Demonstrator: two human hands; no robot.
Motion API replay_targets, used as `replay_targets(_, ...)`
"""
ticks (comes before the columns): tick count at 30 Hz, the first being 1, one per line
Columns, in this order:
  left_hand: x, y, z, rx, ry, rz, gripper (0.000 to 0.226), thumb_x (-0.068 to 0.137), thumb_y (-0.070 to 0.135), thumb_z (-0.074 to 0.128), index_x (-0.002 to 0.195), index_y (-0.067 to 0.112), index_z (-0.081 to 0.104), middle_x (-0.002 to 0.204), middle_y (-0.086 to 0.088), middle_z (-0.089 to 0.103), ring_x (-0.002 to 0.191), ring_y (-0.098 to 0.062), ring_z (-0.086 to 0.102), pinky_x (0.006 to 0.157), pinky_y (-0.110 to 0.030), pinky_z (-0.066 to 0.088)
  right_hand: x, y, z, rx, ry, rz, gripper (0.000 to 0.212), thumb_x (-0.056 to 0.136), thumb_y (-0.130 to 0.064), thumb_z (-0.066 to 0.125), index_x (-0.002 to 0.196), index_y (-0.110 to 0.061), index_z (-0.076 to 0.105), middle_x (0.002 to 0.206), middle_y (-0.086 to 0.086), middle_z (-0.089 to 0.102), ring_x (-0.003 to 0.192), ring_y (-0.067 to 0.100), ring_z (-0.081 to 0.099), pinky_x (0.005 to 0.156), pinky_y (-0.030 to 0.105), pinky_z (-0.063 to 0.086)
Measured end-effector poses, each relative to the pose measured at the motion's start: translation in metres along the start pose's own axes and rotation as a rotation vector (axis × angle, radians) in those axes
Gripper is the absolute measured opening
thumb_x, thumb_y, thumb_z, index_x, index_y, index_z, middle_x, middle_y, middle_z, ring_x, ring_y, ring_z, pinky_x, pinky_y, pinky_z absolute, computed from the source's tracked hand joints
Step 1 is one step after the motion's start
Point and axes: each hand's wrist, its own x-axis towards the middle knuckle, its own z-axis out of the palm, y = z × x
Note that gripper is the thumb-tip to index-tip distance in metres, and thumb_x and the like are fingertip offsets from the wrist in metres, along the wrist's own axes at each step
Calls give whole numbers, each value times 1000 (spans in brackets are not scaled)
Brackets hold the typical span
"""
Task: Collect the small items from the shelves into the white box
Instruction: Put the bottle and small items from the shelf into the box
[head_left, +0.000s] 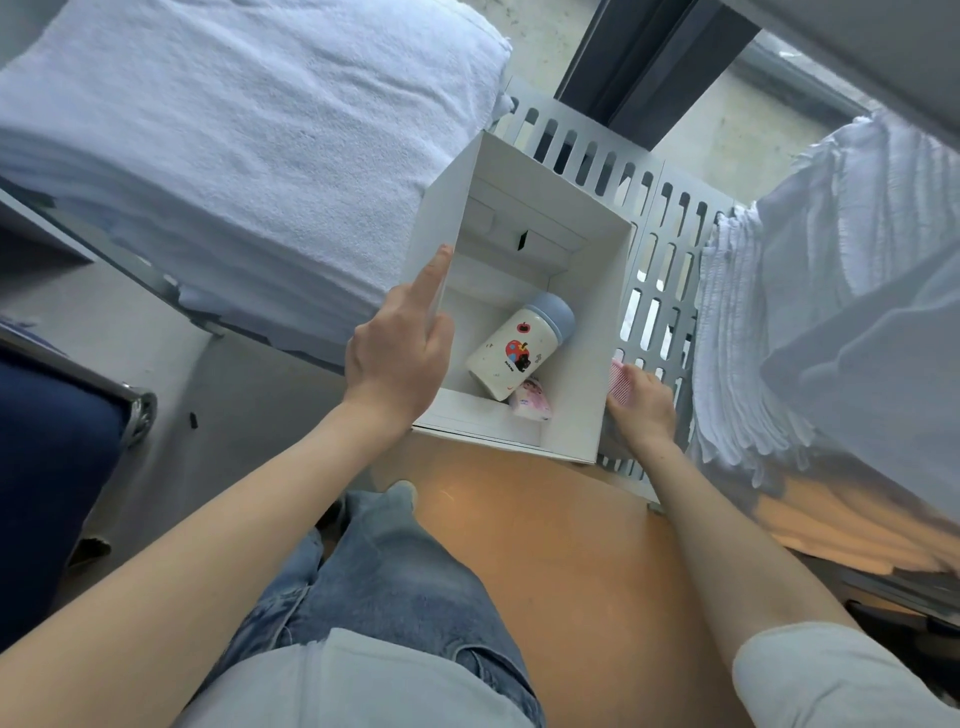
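The white box (587, 332) stands open in the middle of the view. Inside it lie a cream bottle (511, 353) with a blue cap and apple print, and a small pink packet (531, 402) at the near corner. My left hand (402, 348) grips the box's left wall, index finger stretched along the rim. At the box's right outer wall, my right hand (641, 405) holds a pink comb (621, 382), which sticks up just beside the rim.
A stack of folded pale-blue towels (234, 145) lies left of the box. White folded cloths (831, 291) fill the shelf at right. A grey slotted panel (660, 249) runs behind and right of the box. Orange floor (545, 545) and my jeans leg (395, 571) are below.
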Motion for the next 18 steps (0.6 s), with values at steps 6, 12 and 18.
replay_targets(6, 1, -2, -1, 11, -12, 0, 61, 96, 24, 38, 149, 48, 20, 122, -9, 58, 82, -37, 58, 77, -42, 46, -28, -19, -15, 115, 129, -21, 53, 85, -40, 67, 131, -17, 56, 102, 20, 66, 96, 39, 61, 82, 42, 48)
replay_targets(12, 2, -2, -3, 13, -37, 14, 62, 95, 24, 38, 149, 47, 18, 118, -8, 57, 80, -36, 58, 74, -42, 49, -61, -38, -46, 560, 337, 93, 36, 80, -30, 76, 107, -8, 66, 88, 2, 59, 90, 28, 64, 87, 49, 52)
replay_targets(18, 4, -4, -6, -24, -69, 31, 62, 95, 25, 40, 149, 46, 19, 118, -10, 57, 86, -36, 58, 78, -41, 47, -100, -92, -74, 851, 463, -93, 43, 84, -22, 74, 122, -7, 60, 94, 5, 65, 77, -4, 62, 70, 12, 51)
